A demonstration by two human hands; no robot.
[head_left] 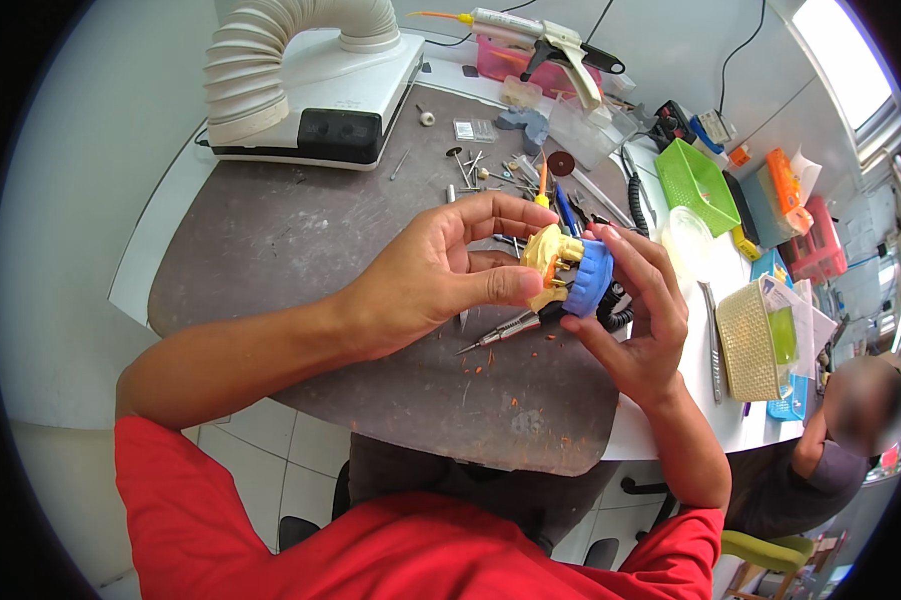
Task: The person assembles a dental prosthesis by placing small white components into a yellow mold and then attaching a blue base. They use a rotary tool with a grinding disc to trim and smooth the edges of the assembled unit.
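Note:
A yellow dental model is pinched between the thumb and fingers of my left hand. Close against it, my right hand grips a blue dental model base by its outer side. Small metal pins stick out between the two pieces, and a bit of orange shows on the yellow one. Whether the pins sit inside the blue piece I cannot tell. Just below the pieces a handpiece with a thin tip lies on the dark work surface, partly covered by my right hand.
Behind my hands lie scattered burs and tools. A white machine with a ribbed hose stands at the back left, a dispensing gun at the back. Baskets line the right side. Another person sits at far right.

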